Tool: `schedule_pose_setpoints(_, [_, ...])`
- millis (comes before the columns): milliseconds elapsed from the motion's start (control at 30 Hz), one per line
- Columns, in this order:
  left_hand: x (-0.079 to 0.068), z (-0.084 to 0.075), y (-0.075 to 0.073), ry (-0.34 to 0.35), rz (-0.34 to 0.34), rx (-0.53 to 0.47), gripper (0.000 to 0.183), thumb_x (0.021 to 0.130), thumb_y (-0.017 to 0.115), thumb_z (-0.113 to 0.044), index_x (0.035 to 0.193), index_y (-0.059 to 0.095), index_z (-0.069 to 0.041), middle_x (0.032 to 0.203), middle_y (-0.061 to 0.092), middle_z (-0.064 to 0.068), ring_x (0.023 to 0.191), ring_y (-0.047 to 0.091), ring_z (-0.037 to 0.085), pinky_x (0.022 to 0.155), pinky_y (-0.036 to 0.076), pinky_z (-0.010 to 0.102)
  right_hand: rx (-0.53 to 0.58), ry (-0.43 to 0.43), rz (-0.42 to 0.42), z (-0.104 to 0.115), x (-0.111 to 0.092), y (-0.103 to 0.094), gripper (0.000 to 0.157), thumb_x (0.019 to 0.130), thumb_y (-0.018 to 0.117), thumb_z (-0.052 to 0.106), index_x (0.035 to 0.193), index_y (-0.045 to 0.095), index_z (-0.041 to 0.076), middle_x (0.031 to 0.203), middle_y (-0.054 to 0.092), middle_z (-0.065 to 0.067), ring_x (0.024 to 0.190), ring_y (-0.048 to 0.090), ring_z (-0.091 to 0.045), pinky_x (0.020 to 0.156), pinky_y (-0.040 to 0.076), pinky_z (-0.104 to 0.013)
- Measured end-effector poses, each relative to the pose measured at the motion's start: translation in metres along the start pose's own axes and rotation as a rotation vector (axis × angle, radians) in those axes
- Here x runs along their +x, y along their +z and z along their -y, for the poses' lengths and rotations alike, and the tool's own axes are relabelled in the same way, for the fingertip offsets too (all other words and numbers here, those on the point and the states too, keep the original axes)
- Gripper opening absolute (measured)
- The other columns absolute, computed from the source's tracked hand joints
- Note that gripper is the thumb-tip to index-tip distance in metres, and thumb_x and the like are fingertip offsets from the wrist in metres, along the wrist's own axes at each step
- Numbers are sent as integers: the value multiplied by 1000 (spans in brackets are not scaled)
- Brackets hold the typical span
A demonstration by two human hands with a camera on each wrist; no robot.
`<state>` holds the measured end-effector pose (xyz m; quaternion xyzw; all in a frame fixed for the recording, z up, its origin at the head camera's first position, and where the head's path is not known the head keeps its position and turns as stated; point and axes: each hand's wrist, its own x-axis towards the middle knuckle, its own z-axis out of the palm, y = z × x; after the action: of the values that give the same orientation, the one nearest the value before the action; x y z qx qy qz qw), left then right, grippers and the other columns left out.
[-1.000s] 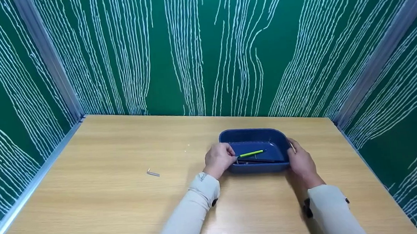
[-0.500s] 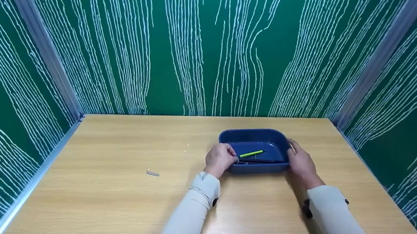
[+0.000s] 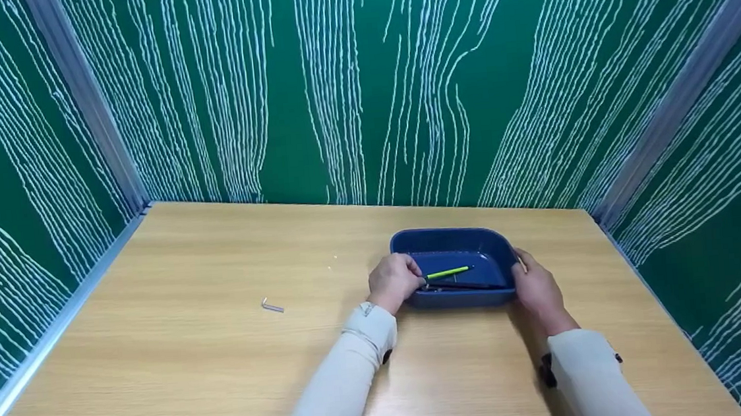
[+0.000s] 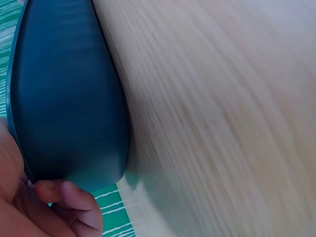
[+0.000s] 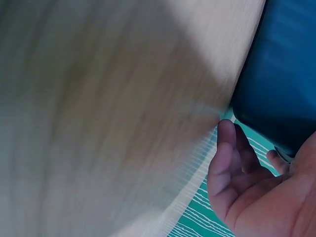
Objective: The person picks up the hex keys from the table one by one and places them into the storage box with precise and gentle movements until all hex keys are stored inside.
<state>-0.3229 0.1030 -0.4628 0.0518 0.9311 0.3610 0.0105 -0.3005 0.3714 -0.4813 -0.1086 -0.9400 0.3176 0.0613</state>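
Note:
A dark blue plastic bin (image 3: 460,300) sits towards the right on the wooden table, in both wrist views too. My left hand (image 3: 394,279) grips its left end, fingers curled at the rim; the left wrist view shows curled fingertips (image 4: 76,195) against the end wall. At the other end, my right hand (image 3: 539,287) holds the rim, the thumb over it and the fingers outside. Inside the bin lies a yellow-green pen (image 3: 448,272) with dark ends. Beside it, along the near wall, is a dark slender item (image 3: 469,285), partly hidden.
A small L-shaped hex key (image 3: 273,306) lies on the table (image 3: 177,355) left of the bin. Tiny white specks dot the wood behind my left hand. Green panels (image 3: 283,109) with white wavy lines stand around the back and sides, joined by metal posts (image 3: 87,98).
My left hand and forearm have shifted very slightly to the right. Both hands keep their hold, and the bin has barely moved.

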Motion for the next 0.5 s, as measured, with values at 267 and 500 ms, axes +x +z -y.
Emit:
schedule_pose_setpoints(267, [1,-3,0,-39,23,-22,11,68,74,-23,66,63,-23,68,57,-10,70,52,10,67,43,29,44,35,51,2,-1,-1,49,93,19,36,139,20,20,142,25,-16,129,23,-36,100,20,-54])
schedule_pose_setpoints(500, [3,-2,2,-23,16,4,12,69,69,-18,63,62,-24,69,57,-10,69,53,9,66,45,26,63,41,66,0,-1,-1,50,93,18,39,140,18,21,143,24,-14,130,22,-36,101,19,-54])
